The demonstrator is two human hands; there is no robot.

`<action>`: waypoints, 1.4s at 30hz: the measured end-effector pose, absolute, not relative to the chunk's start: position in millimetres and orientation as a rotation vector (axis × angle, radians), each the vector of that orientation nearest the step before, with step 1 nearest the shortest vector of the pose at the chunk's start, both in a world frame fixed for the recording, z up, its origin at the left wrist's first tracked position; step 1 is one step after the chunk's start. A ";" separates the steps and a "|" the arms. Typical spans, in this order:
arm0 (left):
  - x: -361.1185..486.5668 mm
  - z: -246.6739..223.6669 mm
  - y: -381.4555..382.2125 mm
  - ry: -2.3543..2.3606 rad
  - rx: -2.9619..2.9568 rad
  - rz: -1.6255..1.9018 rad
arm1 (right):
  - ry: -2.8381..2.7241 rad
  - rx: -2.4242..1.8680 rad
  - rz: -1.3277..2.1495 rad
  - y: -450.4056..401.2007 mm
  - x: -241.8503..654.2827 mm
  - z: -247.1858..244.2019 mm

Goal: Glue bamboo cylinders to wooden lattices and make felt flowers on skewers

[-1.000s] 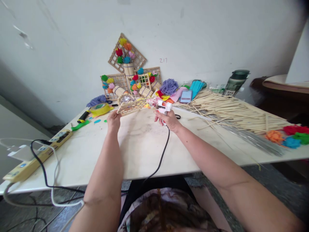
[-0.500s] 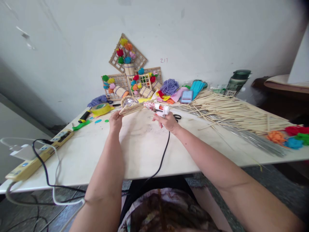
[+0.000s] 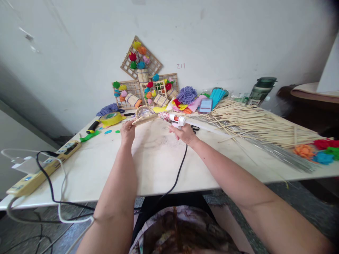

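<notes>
My left hand [image 3: 128, 131] pinches the left end of a piece made of thin pale wooden sticks [image 3: 147, 120], held nearly level above the table. My right hand [image 3: 184, 134] is wrapped round the handle of a white hot glue gun [image 3: 173, 118] with a red-speckled front. Its nozzle points left, close to the right end of the stick piece; I cannot tell whether they touch. Just behind the piece sits a rounded, pale-rimmed thing with shiny clear plastic [image 3: 144, 112]. The gun's black cord [image 3: 179, 172] runs down over the table's front edge.
Lattice panels with felt flowers [image 3: 141, 63] lean on the wall. Loose sticks [image 3: 254, 118] and wires [image 3: 286, 157] cover the right side. Purple yarn [image 3: 186, 94], yellow tape [image 3: 110, 119], a cutter [image 3: 93, 127], scissors [image 3: 195, 129] and a power strip [image 3: 43, 169] lie around.
The stick piece has tipped slightly and now shows a narrower face. The glue gun has shifted a little to the right. Both hands keep their hold.
</notes>
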State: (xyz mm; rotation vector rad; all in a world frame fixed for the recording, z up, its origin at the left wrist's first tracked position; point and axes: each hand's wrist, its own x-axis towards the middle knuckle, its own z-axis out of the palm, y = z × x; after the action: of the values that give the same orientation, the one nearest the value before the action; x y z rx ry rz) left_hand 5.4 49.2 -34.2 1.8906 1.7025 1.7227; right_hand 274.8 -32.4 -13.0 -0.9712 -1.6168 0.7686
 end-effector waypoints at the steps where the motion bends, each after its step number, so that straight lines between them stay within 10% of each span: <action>1: 5.2 -34.1 49.3 1.709 1.896 1.715 | -1.618 -0.972 0.761 -32.7 274.8 -12.8; 42: 7.7 -32.3 45.6 1.682 1.943 1.713 | -1.683 -1.059 0.686 -35.1 276.9 -9.5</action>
State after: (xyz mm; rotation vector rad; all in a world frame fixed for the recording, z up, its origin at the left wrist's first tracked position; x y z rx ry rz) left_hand 7.7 45.6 -32.3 1.9433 1.6824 1.7130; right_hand 276.9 -35.1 -9.5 -1.0594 -1.6833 0.6856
